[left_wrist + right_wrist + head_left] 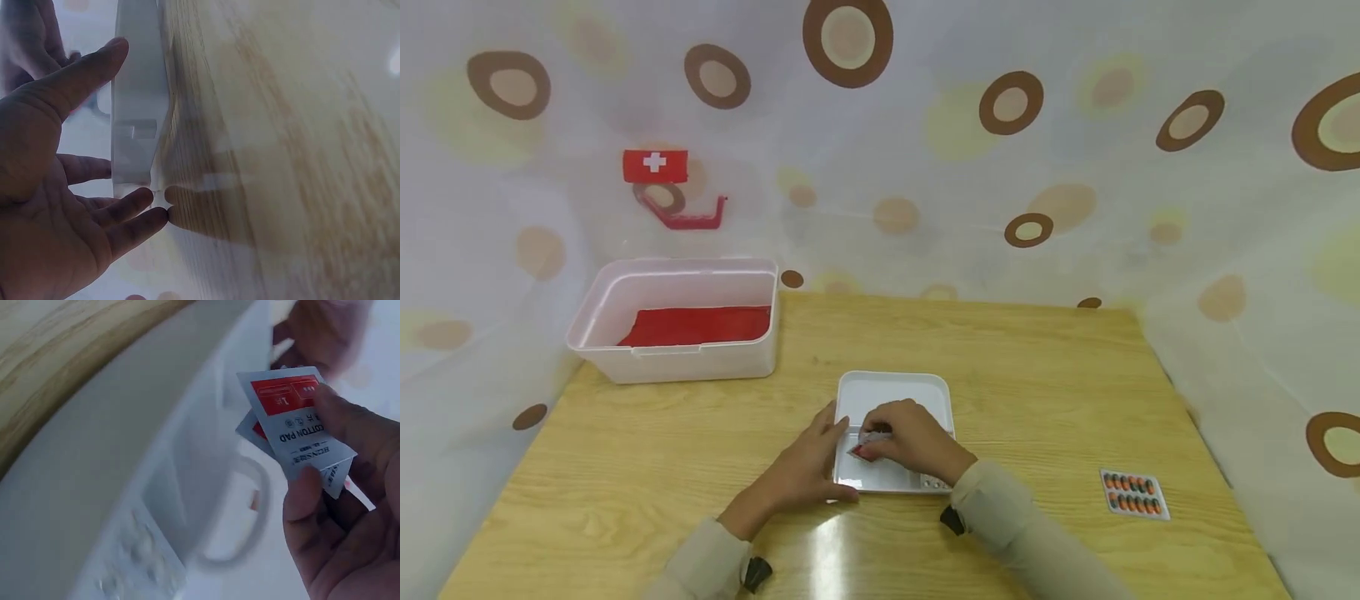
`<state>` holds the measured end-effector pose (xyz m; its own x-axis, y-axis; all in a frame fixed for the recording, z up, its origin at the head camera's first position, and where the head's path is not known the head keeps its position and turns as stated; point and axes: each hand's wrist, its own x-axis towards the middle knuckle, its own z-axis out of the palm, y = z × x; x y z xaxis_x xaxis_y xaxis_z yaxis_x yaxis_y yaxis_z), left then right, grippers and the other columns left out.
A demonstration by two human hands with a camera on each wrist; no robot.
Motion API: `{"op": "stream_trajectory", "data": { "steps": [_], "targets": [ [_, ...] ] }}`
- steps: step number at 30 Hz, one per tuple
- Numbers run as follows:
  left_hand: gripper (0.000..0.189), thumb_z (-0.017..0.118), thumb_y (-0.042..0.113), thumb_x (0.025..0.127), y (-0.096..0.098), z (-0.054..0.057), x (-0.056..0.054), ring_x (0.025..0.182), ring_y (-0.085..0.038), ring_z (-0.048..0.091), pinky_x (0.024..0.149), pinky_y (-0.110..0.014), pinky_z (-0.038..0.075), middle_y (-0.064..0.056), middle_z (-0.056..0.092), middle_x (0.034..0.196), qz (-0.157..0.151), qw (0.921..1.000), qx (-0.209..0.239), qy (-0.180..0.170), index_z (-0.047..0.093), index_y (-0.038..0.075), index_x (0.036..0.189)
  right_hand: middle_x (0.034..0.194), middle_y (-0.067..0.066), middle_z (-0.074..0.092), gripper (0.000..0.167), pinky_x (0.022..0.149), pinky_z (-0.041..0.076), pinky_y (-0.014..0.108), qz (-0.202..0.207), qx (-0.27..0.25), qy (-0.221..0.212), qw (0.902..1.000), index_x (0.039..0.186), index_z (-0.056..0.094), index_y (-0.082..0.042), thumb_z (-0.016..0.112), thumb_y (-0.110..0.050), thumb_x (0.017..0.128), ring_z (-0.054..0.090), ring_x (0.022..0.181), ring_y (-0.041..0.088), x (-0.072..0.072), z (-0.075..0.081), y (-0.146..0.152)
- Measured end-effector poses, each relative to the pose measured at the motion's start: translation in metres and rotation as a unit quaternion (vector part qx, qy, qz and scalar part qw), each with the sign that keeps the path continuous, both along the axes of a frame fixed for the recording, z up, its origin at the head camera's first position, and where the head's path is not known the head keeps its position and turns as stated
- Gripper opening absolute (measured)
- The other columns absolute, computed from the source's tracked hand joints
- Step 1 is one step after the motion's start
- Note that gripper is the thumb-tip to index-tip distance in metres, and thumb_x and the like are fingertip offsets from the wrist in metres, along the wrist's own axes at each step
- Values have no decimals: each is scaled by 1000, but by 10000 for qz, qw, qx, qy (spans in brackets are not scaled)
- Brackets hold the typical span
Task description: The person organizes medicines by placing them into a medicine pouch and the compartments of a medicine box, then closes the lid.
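Observation:
A white tray with compartments (891, 385) lies on the wooden table between the two hands. My right hand (913, 437) reaches over it and pinches overlapping cotton pad packets (292, 419), white foil with red bands, between thumb and fingers. At the tray's left side my left hand (797, 473) has its fingers spread around the near corner; the left wrist view shows fingertips (142, 206) at the tray wall. A small blister pack (140, 556) sits in the tray's near right part. A blurred pale loop (262, 519) also shows inside the tray.
At the back left stands a translucent plastic bin (681, 362) with something flat and red inside. Above it appear a red panel with a white cross (655, 167) and a red handle (692, 222). A blister pack of orange and dark capsules (1135, 494) lies on the right. Patterned sheeting surrounds the table.

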<state>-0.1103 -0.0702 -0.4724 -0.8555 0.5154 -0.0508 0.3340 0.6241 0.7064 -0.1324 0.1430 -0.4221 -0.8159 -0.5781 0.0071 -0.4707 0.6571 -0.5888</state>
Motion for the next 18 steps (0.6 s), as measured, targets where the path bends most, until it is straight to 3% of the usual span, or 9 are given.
{"op": "stream_trajectory", "data": {
  "steps": [3,7,13,18],
  "targets": [
    [106,90,35,71,0,1,-1,151,-44,25,116,-58,35,-27,16,165,-87,9999,33,72,34,-2,153,91,-4,75,12,83,52,32,133,270,-180,9994,92,74,-14,80,-13,82,62,82,5,-11,-8,-15],
    [104,91,32,69,-2,3,-2,149,-44,28,115,-59,37,-25,18,164,-67,9997,183,123,36,5,153,101,0,75,22,87,55,35,289,443,-272,9982,101,72,-11,78,-5,82,66,91,11,-13,-9,-25],
    [103,90,33,70,-2,6,-2,148,-45,30,113,-60,39,-26,18,164,-53,9999,146,34,36,5,153,120,7,71,37,102,50,46,-47,493,-90,9987,120,67,-8,74,-2,84,67,111,22,0,-4,-24],
    [102,89,33,72,-1,6,0,149,-46,27,115,-59,36,-28,17,164,-26,10000,48,-75,36,-4,151,130,13,67,39,104,51,47,-124,633,337,9973,123,64,-5,72,0,85,64,122,30,14,-5,-20]
  ]
}}
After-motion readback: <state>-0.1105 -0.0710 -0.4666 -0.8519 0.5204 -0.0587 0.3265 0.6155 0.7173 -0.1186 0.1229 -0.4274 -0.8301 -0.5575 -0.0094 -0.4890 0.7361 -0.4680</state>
